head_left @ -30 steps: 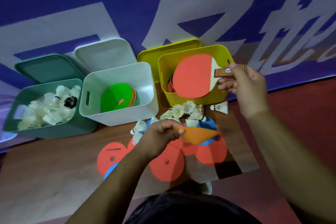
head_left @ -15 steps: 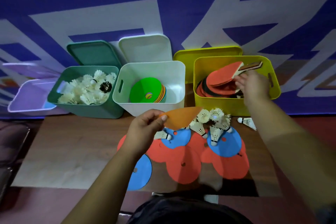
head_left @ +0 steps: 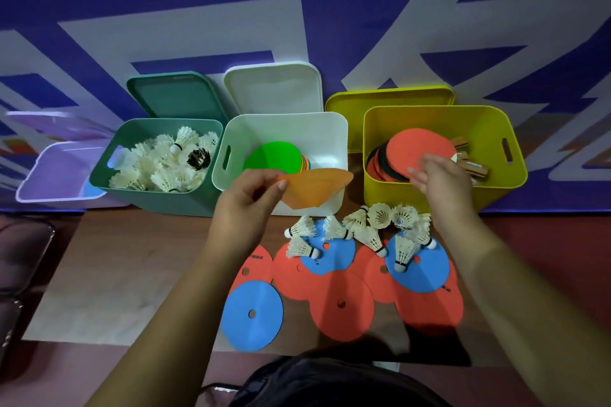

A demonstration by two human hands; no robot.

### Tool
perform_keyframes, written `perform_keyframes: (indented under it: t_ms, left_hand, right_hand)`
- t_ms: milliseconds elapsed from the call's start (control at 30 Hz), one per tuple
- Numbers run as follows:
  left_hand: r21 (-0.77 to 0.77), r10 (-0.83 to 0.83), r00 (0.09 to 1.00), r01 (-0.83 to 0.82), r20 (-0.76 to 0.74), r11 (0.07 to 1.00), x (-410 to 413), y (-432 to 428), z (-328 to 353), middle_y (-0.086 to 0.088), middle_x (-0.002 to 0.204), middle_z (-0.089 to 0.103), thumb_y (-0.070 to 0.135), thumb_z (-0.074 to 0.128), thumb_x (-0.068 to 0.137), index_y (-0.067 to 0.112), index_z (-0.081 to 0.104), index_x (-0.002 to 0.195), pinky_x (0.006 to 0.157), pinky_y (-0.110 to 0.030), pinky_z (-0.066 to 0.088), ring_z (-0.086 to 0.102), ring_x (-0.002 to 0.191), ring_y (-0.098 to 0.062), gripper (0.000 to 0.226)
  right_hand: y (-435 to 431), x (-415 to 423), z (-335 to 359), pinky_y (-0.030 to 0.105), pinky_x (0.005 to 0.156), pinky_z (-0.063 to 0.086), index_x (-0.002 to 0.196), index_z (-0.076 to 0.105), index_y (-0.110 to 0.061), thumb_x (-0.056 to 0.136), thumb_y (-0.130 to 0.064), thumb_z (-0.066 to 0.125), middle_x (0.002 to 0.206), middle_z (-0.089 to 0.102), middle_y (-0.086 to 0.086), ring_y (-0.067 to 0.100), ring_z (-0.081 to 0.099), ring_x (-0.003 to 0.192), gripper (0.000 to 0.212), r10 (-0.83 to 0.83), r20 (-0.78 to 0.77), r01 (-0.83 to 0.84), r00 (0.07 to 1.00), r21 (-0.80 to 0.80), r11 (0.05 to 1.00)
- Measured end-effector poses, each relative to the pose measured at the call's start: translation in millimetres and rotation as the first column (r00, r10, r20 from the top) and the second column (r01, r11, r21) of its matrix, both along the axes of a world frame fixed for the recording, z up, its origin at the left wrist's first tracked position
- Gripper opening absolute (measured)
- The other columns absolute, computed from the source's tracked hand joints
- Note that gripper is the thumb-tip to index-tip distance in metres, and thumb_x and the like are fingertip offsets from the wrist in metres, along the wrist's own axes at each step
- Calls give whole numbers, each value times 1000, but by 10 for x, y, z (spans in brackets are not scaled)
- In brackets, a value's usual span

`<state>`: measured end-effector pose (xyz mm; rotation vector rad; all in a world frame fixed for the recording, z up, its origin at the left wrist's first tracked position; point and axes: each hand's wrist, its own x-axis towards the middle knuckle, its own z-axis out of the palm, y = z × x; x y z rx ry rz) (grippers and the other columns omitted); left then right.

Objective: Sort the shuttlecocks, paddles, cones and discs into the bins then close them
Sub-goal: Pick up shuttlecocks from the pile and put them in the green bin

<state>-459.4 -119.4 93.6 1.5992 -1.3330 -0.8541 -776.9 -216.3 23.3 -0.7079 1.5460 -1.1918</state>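
Note:
My left hand pinches an orange cone by its rim, in front of the white bin that holds a green cone and other cones. My right hand hovers empty with relaxed fingers at the front wall of the yellow bin, where red paddles lie stacked. The green bin is full of white shuttlecocks. On the floor lie several loose shuttlecocks on red discs and blue discs.
A lilac bin stands at the far left. Green lid, white lid and yellow lid lean behind their bins against the blue banner wall. A dark chair is at the left edge.
My right hand laid the red paddle in the yellow bin, let go and drew back. My left hand lifted the orange cone from the disc pile up to the white bin's front.

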Motion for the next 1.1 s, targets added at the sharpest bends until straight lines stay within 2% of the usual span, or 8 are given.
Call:
perform_keyframes:
  t_ms: [100,267,367,433,633,833,1000,1100]
  left_hand:
    - [-57,36,999,-36,-4,998,115,-137,99,3,103,75,27,72,99,31,77,105,94,-49,58,71,100,-19,9]
    - [-99,50,987,-36,150,994,266,-380,32,7,112,70,25,69,100,37,76,108,93,-32,54,66,98,-9,15]
    - [138,-9,915,-51,404,989,350,-505,-208,-2,137,53,28,66,99,31,63,140,102,-33,50,66,103,-17,41]
    - [275,-15,912,-108,411,955,371,-503,-336,-7,143,51,30,65,98,23,59,145,100,-34,48,67,108,-25,48]
    - [282,-28,964,-50,265,958,433,-192,-605,10,108,69,9,58,93,30,73,105,70,-28,42,60,74,-8,29]
    - [475,-195,970,106,143,874,467,155,-1201,13,84,72,8,61,90,33,74,91,74,-30,51,65,75,-6,29]
    - [588,-408,889,220,208,779,378,300,-1568,-5,119,71,12,60,93,30,73,124,77,-27,48,68,97,-20,38]
    - [611,-447,869,240,210,755,357,268,-1701,-8,135,56,13,63,94,31,67,137,83,-19,35,62,117,-22,46]
  right_hand:
    - [183,172,53,39,81,61,106,73,-17,102,-7,50,105,80,0,22,77,92,25,61,-76,-62,995,-19,998]
    - [500,464,90,31,62,55,103,73,-15,99,-5,50,94,76,3,12,64,71,26,109,-133,-110,985,-4,994]
    - [636,604,71,31,60,53,102,73,-18,99,-5,51,83,74,-1,9,60,63,26,161,-158,-158,974,34,987]
    - [696,686,44,31,60,51,100,74,-21,98,-6,51,79,73,-3,10,60,62,28,200,-164,-194,966,53,980]
    - [780,983,-166,31,61,53,99,75,-22,96,-6,51,78,73,-1,14,61,63,29,374,-188,-352,908,138,926]
    - [736,1278,-657,42,69,60,102,71,-27,99,-15,53,95,73,-5,20,71,73,22,605,-295,-474,740,410,779]
    - [665,1381,-864,30,55,47,134,65,-36,98,-12,52,94,69,-3,18,65,69,45,702,-471,-533,535,456,713]
    - [573,1416,-961,27,61,43,151,53,-37,99,-13,53,104,68,4,15,60,73,58,766,-523,-565,373,527,635]
